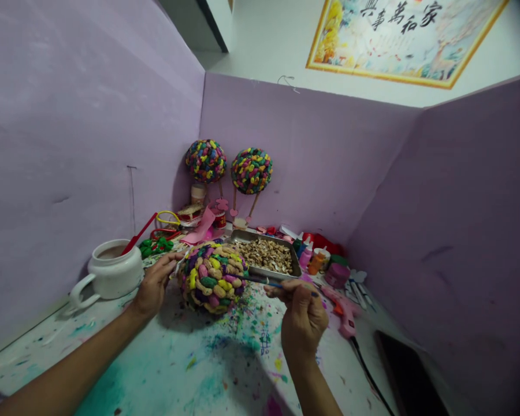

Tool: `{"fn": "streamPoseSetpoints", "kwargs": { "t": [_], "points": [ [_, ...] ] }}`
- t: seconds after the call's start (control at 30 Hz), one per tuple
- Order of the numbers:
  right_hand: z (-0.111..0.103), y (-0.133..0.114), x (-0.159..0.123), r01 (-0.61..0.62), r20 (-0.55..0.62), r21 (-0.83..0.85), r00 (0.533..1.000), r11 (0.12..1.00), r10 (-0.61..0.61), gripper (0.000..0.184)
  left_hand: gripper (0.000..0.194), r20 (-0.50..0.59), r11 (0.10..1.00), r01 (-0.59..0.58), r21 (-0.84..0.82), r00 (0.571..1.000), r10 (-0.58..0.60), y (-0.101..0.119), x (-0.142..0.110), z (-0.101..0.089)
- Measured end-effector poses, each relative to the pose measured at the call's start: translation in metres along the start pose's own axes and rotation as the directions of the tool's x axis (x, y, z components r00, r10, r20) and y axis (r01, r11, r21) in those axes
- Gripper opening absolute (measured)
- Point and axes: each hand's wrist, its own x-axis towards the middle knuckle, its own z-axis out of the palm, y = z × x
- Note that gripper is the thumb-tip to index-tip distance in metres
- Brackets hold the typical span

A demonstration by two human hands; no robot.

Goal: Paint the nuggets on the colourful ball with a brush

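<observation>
On your left stands a round white handled pot (116, 273); on your right lie a pink plastic glue gun (347, 318) and a flat black slab (409, 375).

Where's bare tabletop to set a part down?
Biggest: paint-stained tabletop in front of the nearest ball, between left forearm and right forearm. Smaller: between right forearm and black cord. Crowded: the back, from mug past tray to paint bottles.

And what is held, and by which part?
The right hand holds a thin blue paintbrush by its handle; the left hand touches a bumpy multicoloured ball at its left side.
</observation>
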Motion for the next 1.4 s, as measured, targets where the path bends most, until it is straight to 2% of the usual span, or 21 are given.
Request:
{"fn": "streamPoseSetpoints", "kwargs": {
  "t": [0.27,0.5,1.4],
  "points": [
    [0.0034,-0.0004,-0.0007,-0.008,-0.032,0.026,0.999,1.000,0.009,0.037,0.031,-0.002,1.000,0.019,-0.013,1.000,-0.019,0.0025,-0.0014,0.0008],
    [0.0041,-0.0021,0.0001,-0.016,0.001,0.002,1.000,1.000,0.016,0.038,0.030,-0.005,1.000,0.015,-0.016,1.000,-0.015,0.0012,-0.0005,0.0010],
    [0.0020,0.0000,0.0015,-0.015,-0.016,-0.004,1.000,1.000,0.015,0.039,0.027,-0.006,0.999,-0.017,0.046,1.000,0.017,-0.0014,0.0005,-0.0003]
  ]
}}
